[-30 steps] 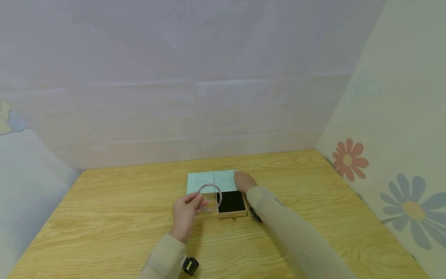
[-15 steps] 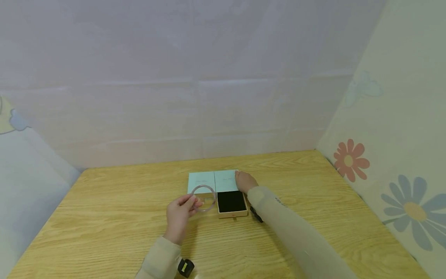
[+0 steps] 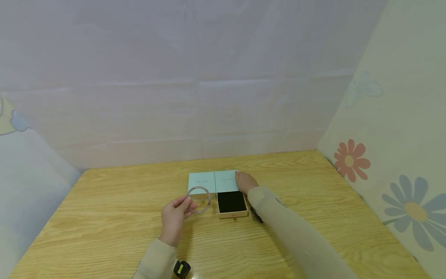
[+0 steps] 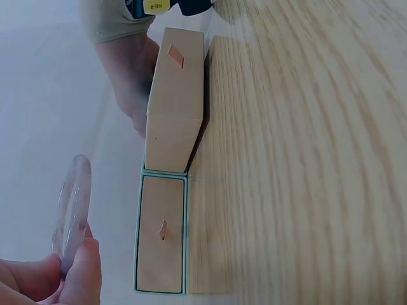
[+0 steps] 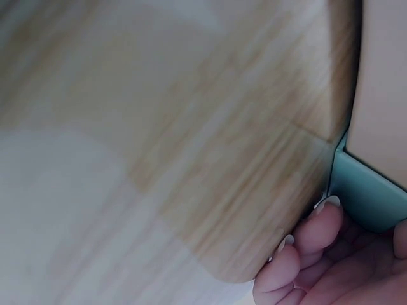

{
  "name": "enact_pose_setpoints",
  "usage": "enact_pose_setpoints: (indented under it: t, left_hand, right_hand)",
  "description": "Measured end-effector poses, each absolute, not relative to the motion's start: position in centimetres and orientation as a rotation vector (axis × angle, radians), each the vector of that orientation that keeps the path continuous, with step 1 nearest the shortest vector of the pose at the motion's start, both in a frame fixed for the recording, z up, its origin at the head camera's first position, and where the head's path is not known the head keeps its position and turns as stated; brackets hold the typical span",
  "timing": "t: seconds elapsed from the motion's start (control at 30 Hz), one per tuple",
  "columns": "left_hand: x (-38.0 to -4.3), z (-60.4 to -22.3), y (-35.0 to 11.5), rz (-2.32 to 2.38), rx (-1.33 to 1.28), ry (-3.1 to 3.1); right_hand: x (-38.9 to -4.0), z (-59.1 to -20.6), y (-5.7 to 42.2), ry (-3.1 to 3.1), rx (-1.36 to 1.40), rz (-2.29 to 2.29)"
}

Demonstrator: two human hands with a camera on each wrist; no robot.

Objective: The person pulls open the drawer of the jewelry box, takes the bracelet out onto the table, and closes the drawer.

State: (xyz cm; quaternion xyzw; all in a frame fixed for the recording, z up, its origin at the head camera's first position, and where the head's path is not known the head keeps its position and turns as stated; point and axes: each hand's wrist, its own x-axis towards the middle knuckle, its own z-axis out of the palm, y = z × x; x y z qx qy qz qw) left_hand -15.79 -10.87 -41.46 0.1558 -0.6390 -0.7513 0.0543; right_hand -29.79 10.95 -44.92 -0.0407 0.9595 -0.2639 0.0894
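Observation:
My left hand (image 3: 173, 218) pinches a translucent, pale purple bangle (image 3: 210, 199) between thumb and fingers, raised in front of the left jewelry box (image 3: 201, 180). Close up in the left wrist view, the bangle (image 4: 81, 206) stands upright from the fingertips. Beside that box is a matching mint jewelry box (image 3: 224, 178), its tan drawer (image 3: 232, 214) pulled out toward me with a black lining (image 3: 231, 202) inside. My right hand (image 3: 246, 182) grips this box at its far right side. In the right wrist view, curled fingers (image 5: 321, 225) lie along the mint sleeve (image 5: 372, 190).
Both boxes stand side by side on a wood-grain table (image 3: 122, 217). The left box's drawer front (image 4: 162, 254) is flush in its sleeve and has a small pull tab. A pale cloth wall (image 3: 195, 97) rises behind, and a flowered one (image 3: 400, 155) at the right.
My left hand has moved left with the bangle, from overlapping the pulled-out drawer to in front of the left box. My right hand has stayed at the right box.

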Motion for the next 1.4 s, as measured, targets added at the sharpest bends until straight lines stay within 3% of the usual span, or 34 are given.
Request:
enact_pose_setpoints:
  t: [1.4]
  left_hand:
    - [-15.3, -42.2, -15.0, -2.261, 0.567, -1.937]
  right_hand:
    - [-29.9, -44.9, 10.7, 2.868, -0.129, -0.753]
